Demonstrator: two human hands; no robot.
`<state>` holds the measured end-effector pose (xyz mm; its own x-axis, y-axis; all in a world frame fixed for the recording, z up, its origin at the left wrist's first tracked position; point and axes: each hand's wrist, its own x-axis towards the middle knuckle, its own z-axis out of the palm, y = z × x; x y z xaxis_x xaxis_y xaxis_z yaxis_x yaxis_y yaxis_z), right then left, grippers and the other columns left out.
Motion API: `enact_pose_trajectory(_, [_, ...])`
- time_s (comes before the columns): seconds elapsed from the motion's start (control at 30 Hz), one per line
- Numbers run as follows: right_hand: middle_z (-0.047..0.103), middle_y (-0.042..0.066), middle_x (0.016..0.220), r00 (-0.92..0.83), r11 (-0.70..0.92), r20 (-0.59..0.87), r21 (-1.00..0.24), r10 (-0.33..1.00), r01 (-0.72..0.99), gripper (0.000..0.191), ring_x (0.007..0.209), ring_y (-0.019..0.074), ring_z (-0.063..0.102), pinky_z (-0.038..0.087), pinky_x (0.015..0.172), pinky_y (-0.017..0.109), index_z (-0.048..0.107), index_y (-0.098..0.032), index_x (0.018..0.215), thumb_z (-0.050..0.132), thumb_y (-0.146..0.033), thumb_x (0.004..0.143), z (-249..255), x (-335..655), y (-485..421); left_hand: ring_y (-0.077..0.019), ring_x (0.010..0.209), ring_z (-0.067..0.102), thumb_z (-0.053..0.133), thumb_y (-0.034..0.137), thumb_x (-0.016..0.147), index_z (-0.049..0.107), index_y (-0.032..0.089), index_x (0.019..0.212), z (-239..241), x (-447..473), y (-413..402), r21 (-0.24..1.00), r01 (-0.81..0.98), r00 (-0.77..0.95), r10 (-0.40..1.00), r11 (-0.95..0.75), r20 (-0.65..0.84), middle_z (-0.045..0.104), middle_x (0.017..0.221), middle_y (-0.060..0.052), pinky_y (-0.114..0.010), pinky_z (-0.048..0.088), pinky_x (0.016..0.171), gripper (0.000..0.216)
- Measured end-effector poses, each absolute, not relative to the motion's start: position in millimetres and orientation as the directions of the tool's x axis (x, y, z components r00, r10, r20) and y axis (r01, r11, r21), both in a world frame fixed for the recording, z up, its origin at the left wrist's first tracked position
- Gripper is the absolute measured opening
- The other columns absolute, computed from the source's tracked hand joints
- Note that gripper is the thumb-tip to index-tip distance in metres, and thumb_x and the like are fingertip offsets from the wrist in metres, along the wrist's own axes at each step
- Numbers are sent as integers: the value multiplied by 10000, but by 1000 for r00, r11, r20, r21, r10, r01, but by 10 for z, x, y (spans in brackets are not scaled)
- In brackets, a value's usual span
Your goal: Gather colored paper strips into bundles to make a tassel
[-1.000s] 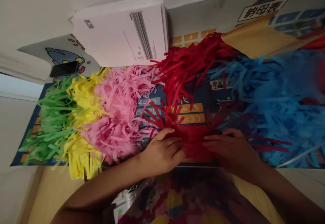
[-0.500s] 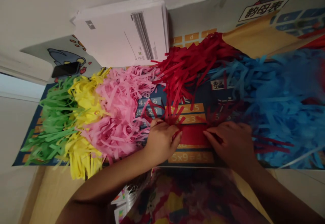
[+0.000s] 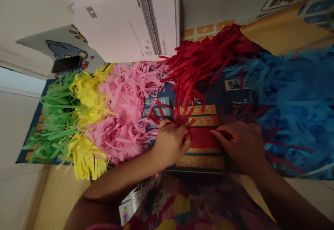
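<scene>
A flat strip of red tissue paper (image 3: 200, 138) with fringed ends stretches between my two hands, low over the printed mat. My left hand (image 3: 172, 140) is closed on its left end, fringe poking out past the knuckles. At the right end, my right hand (image 3: 238, 143) pinches the paper between thumb and fingers; cut red strands show beyond it. Just behind lies a heap of red fringed paper (image 3: 206, 59). To the right spreads a large pile of blue fringed paper (image 3: 300, 94). Pink fringed paper (image 3: 125, 101) lies left of my left hand.
Yellow fringed paper (image 3: 88, 98) and green fringed paper (image 3: 56, 108) lie at the left of the mat. A stack of white packs (image 3: 117, 28) with a barcode stands at the back. A dark phone (image 3: 67, 64) rests at the back left.
The view has shifted slightly, so most things sit a little differently in it. Both hands keep hold of the red paper, with little movement against the mat.
</scene>
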<state>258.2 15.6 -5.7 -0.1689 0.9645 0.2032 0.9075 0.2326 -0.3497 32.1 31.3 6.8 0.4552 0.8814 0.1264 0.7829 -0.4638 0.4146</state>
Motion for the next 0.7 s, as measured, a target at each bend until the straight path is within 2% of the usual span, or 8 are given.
enact_pose_trajectory(0.23, [702,21,679,-165,231,208,-346,964,909,371,691,227,602,286,697,391,681,-232,738,510,-452,983,-118,2588,173,-164,590,561,582,209,846,596,188,726,39,319,323,374,794,473,874,-480,117,575,569,11,-364,425,758,123])
enact_pose_trajectory(0.3, [684,26,668,-125,198,219,-353,968,914,327,665,224,595,290,682,384,668,-221,796,532,-464,967,-120,2618,176,-199,726,604,598,201,855,633,172,869,44,312,324,326,791,487,855,-518,178,663,729,-35,-367,428,765,48])
enact_pose_trajectory(0.33, [675,30,668,-102,176,223,-342,969,923,297,658,227,592,292,674,382,660,-213,829,554,-462,952,-103,2641,170,-221,829,615,596,196,873,640,167,955,52,306,324,284,773,519,823,-567,231,696,853,-63,-375,429,791,97])
enact_pose_trajectory(0.43, [697,82,817,-91,157,271,-231,958,960,199,767,273,616,318,709,406,651,-182,932,603,-375,920,28,2729,114,-234,1030,579,536,194,957,645,190,1021,98,288,314,112,623,716,622,-774,319,701,1071,-61,-395,400,917,126])
enact_pose_trajectory(0.5, [712,104,999,-228,293,315,-177,921,939,139,902,287,626,334,802,436,653,-185,999,579,-274,923,138,2778,53,-202,994,585,475,182,996,654,194,953,142,284,296,41,524,819,516,-851,252,709,1003,-25,-401,357,1001,184])
enact_pose_trajectory(0.57, [708,78,1120,-469,534,311,-174,827,827,182,1009,259,623,317,924,452,651,-209,1069,526,-196,938,201,2804,7,-194,950,593,446,180,1003,661,179,941,185,296,263,23,501,851,498,-865,168,705,954,-23,-436,311,1067,223])
enact_pose_trajectory(0.63, [719,61,1114,-650,710,303,-164,697,685,219,1027,225,625,292,995,447,654,-203,1077,482,-156,952,190,2812,6,-214,942,598,466,231,983,667,161,958,213,326,223,36,532,838,531,-846,125,699,962,-46,-504,277,1098,213])
enact_pose_trajectory(0.7, [735,57,1023,-687,755,338,-132,643,642,204,941,197,639,303,986,425,667,-174,1003,472,-140,955,134,2816,54,-237,925,604,497,311,954,671,145,940,215,367,187,50,573,810,575,-818,118,693,943,-68,-554,275,1088,241])
